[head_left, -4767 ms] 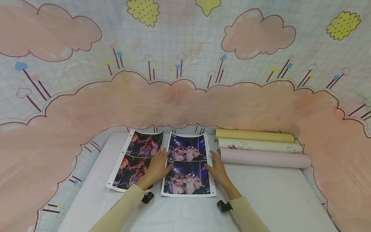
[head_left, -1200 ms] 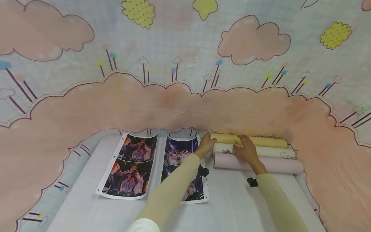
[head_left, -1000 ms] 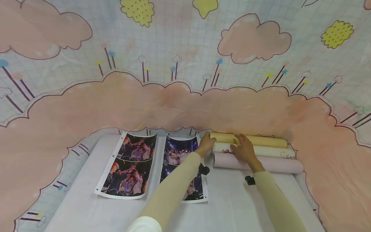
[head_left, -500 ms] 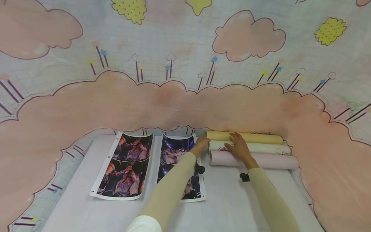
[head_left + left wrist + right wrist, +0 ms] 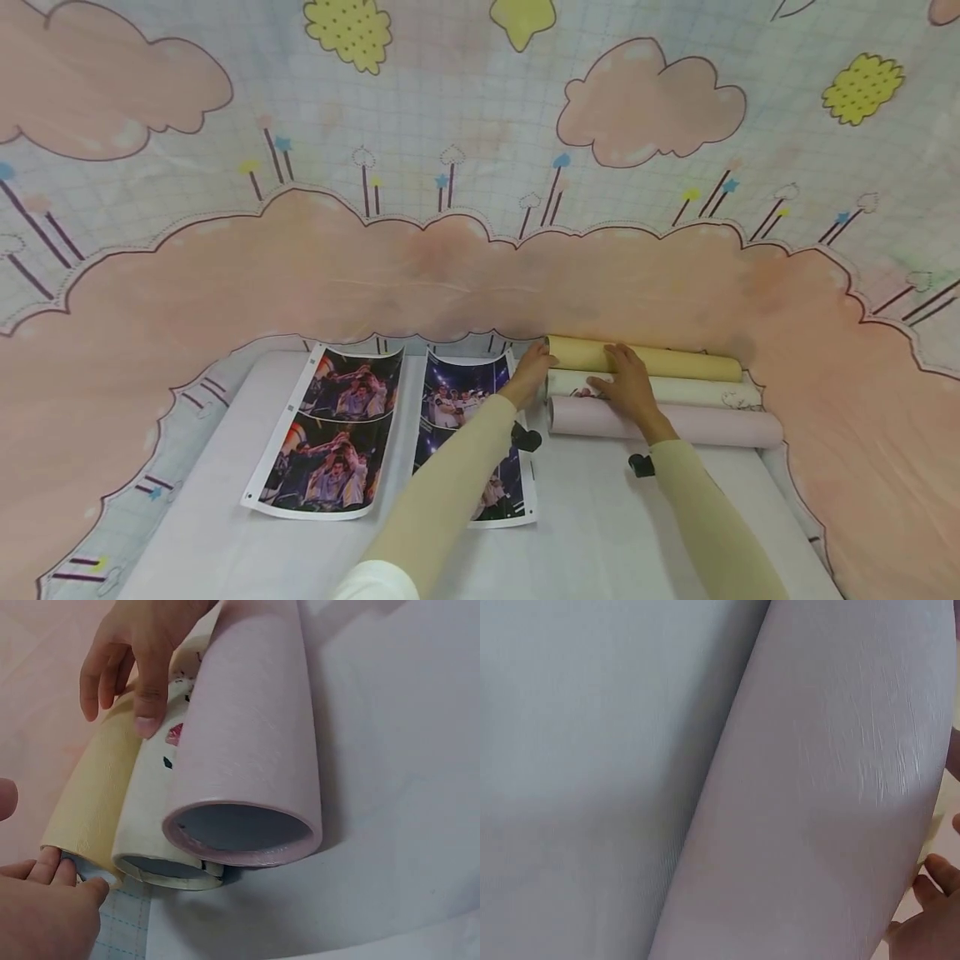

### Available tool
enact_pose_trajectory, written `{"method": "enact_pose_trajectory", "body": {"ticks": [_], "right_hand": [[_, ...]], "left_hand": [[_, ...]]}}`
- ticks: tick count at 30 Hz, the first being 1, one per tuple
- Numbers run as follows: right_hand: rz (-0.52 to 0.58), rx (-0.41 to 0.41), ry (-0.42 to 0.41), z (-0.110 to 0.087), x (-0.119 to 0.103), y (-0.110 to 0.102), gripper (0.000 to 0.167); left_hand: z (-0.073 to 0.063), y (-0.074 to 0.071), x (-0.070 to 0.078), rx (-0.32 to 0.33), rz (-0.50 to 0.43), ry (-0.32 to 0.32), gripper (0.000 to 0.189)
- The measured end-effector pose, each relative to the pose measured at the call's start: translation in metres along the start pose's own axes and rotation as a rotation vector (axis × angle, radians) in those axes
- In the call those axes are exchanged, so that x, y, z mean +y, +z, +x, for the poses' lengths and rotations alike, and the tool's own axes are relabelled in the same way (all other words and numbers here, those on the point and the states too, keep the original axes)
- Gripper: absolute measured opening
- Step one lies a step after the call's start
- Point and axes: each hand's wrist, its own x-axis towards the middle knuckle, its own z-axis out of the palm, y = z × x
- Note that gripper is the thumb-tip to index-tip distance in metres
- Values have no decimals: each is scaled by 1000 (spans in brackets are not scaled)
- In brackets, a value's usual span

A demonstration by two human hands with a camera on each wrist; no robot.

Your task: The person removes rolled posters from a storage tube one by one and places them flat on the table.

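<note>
Your left hand (image 5: 528, 375) pinches the left end of the yellow roll (image 5: 690, 364), at the table's (image 5: 600, 508) far right, beyond the floral roll (image 5: 693, 390) and the nearer pink roll (image 5: 723, 428). Your right hand (image 5: 632, 387) arches over the yellow roll; whether it grips, I can't tell. Left of these lie two photo sheets (image 5: 330, 450).

The sleeves (image 5: 450, 475) are cream, the wrist cameras (image 5: 527, 438) black.

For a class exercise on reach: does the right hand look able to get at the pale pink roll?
Probably yes: the right hand is at the yellow roll, its wrist over the pale pink roll, whose near side lies mostly open.
</note>
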Motion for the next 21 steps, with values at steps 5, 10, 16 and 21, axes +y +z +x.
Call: {"method": "enact_pose_trajectory", "body": {"ticks": [5, 10, 16, 21], "right_hand": [[-6, 35, -19, 1, 6, -6, 77], [-56, 87, -45, 2, 13, -17, 77], [-102, 108, -62, 10, 13, -27, 80], [-145, 105, -29, 10, 21, -30, 81]], "left_hand": [[5, 2, 5, -6, -22, 28, 63], [-14, 13, 38, -4, -46, 8, 62], [-20, 16, 60, -24, -63, 34, 63], [-24, 19, 64, -67, -77, 31, 67]]}}
